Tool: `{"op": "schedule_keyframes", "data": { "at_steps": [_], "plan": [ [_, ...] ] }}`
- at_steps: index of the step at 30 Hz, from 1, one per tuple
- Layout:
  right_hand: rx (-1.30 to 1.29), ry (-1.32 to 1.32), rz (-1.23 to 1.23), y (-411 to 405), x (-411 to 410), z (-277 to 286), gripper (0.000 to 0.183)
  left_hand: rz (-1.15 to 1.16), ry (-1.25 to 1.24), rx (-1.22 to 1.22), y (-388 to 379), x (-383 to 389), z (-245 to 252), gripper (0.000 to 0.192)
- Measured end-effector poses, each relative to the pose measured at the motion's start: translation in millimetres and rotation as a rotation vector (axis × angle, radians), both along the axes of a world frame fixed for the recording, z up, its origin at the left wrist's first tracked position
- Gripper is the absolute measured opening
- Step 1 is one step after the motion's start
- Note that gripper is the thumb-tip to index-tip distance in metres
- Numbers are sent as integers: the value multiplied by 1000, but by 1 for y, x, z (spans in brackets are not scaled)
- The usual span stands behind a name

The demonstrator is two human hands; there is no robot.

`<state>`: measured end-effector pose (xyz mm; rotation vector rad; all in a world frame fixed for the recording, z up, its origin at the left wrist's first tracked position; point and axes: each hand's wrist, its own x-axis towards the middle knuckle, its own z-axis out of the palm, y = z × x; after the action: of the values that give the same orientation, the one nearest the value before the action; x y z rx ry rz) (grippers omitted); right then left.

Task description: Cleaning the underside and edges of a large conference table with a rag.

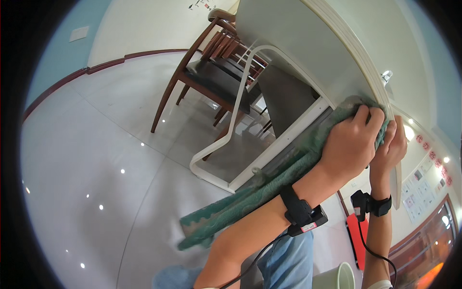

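My left hand [348,146] grips the upper end of a green cloth [285,173], its fingers curled into the fabric. Just to its right, my right hand [391,144] pinches the same bunched end, close to the pale edge of a table [296,43]. From there the cloth trails down to the lower left along my left forearm, its far end hanging loose and slightly blurred. Its border is brownish and uneven. Behind the cloth stands the table's white metal leg frame [240,97]. Some fingertips are hidden in the folds.
A wooden chair with a black seat [213,79] stands behind the leg frame, with more chairs beyond. Near my jeans-clad legs [288,256] is a pale green bucket [344,278]. A red case-like object [357,238] lies farther right. Cables run from both wrist straps.
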<state>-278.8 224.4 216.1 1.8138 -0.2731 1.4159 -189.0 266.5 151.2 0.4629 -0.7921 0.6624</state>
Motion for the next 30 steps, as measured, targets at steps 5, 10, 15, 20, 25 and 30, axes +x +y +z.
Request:
{"op": "schedule_keyframes", "data": {
  "at_steps": [5, 10, 15, 20, 25, 30],
  "plan": [
    [13, 25, -12, 2, -2, 3, 24, 78, 133, -11, 3, 29, 3, 15],
    [13, 23, -23, 0, -1, 2, 24, 113, 105, 67, 8, 15, 2, 13],
    [18, 38, -28, 2, -2, 2, 24, 132, 33, 59, 4, 17, -2, 14],
    [29, 41, -41, 4, -4, 3, 24, 89, 140, -16, 8, 26, 4, 14],
    [27, 51, -43, 2, -2, 2, 24, -70, -61, 91, -19, 6, -4, 15],
    [-4, 65, -19, 0, -3, 4, 24, -69, 133, -27, -11, 22, 2, 11]
  ]
}}
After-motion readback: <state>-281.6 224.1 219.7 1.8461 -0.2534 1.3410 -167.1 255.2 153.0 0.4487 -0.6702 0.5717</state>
